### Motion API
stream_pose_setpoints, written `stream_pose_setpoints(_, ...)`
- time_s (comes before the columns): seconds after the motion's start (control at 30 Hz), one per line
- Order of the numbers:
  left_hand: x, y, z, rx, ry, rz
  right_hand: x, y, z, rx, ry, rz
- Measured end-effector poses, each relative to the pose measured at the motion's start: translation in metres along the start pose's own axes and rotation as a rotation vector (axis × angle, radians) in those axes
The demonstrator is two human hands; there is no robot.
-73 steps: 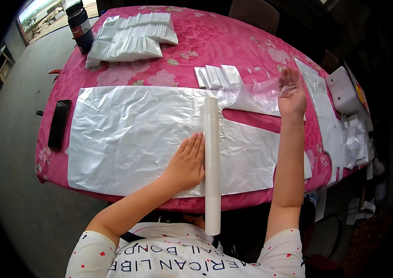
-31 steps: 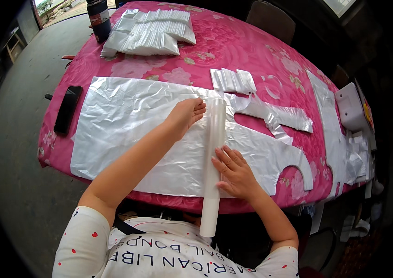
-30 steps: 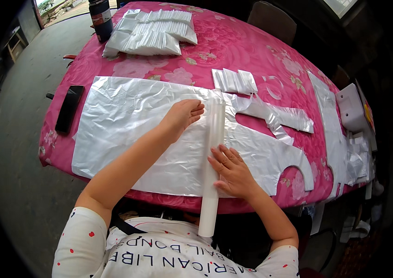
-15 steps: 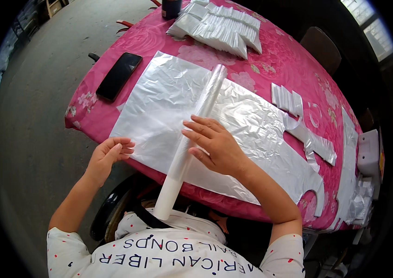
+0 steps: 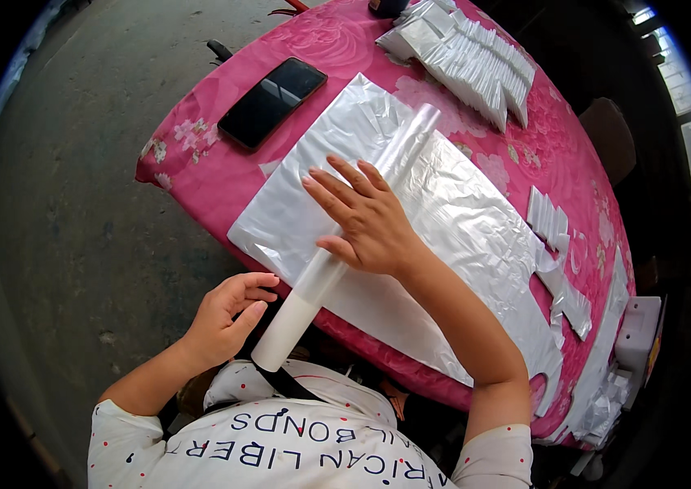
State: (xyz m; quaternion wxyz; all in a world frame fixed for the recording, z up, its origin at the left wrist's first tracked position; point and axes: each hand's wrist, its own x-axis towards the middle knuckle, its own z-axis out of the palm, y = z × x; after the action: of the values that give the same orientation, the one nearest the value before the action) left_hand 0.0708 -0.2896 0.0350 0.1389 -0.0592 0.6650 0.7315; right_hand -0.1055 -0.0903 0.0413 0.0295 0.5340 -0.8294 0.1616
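Though I follow this from afar through the head view, the layout reads well. Leftmost, a black phone (image 5: 272,103) lies on the bench (image 5: 197,178), near its left edge. Next, left hand (image 5: 225,316): off the near edge, beside the lower end of the translucent roll (image 5: 314,284). Its fingers are half curled, thumb apart, nothing seen held. I would steady that end, since it juts past the near edge and could swing. Roll slants over the left part of the sheet, toward the far edge. Right hand (image 5: 368,218): over its middle, fingers spread wide, not wrapped round; I cannot tell how hard it presses. Best, I judge: palm flat, pressure even, push square to the roll, lest it skew and drag the plastic. Silvery sheet (image 5: 476,240) runs on rightward, wrinkled; slow passes should suit it. Toward the far edge, stacked bags (image 5: 476,69); farther right, folded packets (image 5: 547,218), apart from the roll.
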Motion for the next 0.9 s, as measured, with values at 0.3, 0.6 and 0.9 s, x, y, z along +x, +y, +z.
stream_pose_setpoints(0.3, -0.003, 0.010, 0.008, 1.081, 0.173, 0.065, 0.103, -0.020, 0.040, -0.032, 0.620, 0.437)
stream_pose_setpoints(0.6, -0.007, 0.006, 0.005, -0.273, -0.276, -0.223, 0.033, -0.052, 0.035, 1.263, 0.950, 0.780)
stream_pose_setpoints(0.9, 0.017, 0.028, 0.053, -0.078, -0.440, -0.300, -0.025, -0.057, -0.042, 1.711, 0.946, 0.691)
